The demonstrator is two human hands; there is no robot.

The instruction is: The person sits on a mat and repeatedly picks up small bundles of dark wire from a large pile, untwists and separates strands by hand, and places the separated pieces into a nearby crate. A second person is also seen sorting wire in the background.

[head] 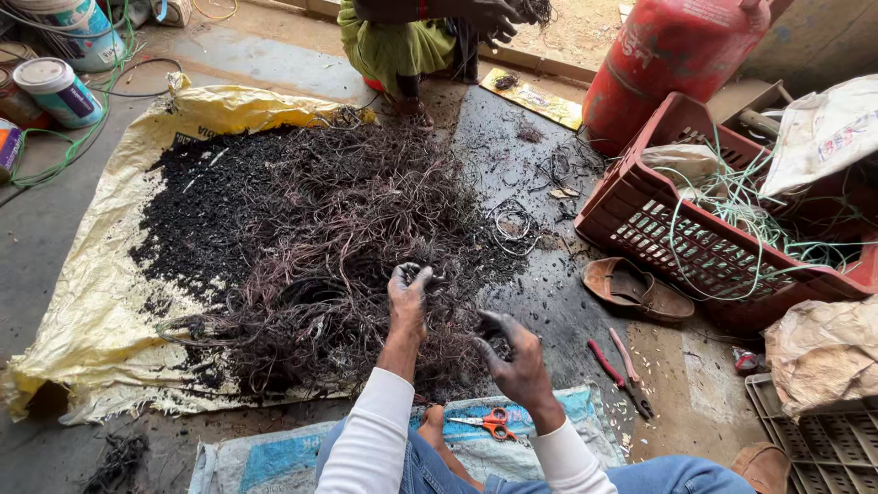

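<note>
**Hands sorting a heap of burnt wire on a concrete floor**

Concrete floor (55,265), grey and soot-stained, carries the whole scene. Nearest the camera, orange-handled scissors (487,423) lie on a blue-and-white woven sack (265,457) between the person's knees. Right hand (517,361), blackened with soot, has its fingers (489,322) curled and pinching a few thin strands at the heap's near edge. Left hand (408,297) reaches farther in, fingers partly bent and closed on a tuft of wire. Red-handled pliers (622,370) lie on the floor to the right, just short of a brown sandal (637,288). Wire heap (347,238), a tangled mass of dark, brittle-looking strands, rests on a crumpled yellow woven sheet (82,302) beside black granular ash (197,206). Farther right stands a red slatted plastic crate (677,233) holding green cord; behind it, a red gas cylinder (672,55). Another person (402,41) crouches at the far edge.
</note>
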